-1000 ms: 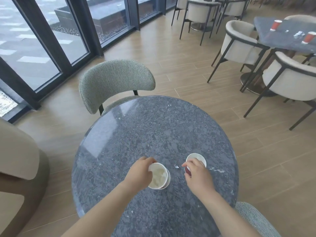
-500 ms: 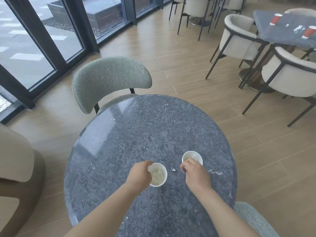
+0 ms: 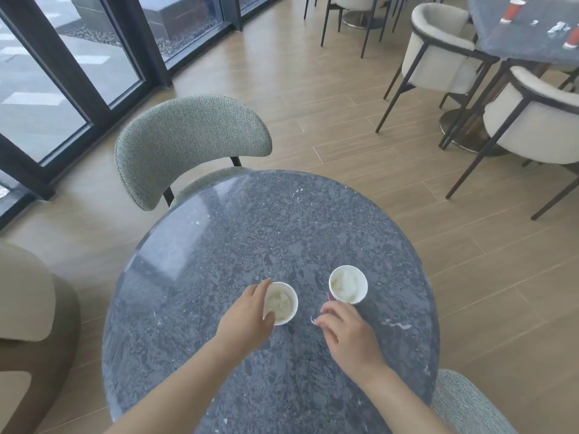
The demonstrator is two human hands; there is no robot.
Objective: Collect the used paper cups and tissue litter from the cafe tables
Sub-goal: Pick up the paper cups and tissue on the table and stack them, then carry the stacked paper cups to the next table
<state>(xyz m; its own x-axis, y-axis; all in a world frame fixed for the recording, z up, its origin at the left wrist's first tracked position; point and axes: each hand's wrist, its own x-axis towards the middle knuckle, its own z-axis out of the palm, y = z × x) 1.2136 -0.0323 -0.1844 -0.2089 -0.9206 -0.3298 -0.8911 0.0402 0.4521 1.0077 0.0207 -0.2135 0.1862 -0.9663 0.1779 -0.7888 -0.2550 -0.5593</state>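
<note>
**A:** so how far along was the cleanup at that point?

**B:** pretty early, I'd say. On the round tabletop [image 3: 250, 230] in front of the green chair [image 3: 188, 142], both paper cups were standing and neither had been lifted off. Each had tissue [image 3: 343, 281] stuffed inside though, so that bit of litter looked bundled up. A tiny white scrap [image 3: 311, 319] lay loose between the cups, on the side away from the green chair. And way off to the right of the green chair, the far tabletop [image 3: 526, 42] had red cups [image 3: 507, 10] and a crumpled tissue bit [image 3: 557, 26] on it, untouched as far as I could judge.

**A:** and the hands?

**B:** left hand [image 3: 247, 317] was wrapped round the left cup [image 3: 282, 303] — one finger over the rim on the green chair's side, thumb on the opposite rim, a proper grip. Right hand [image 3: 347, 333] held nothing I could see. Its fingers were loosely curled, tips just beside the base of the right cup [image 3: 347, 285], which stood a bit closer to the green chair than the hand did. Couldn't tell if a fingertip actually touched it. My guess for what was left — that cup, the scrap, then the far tabletop.
</note>
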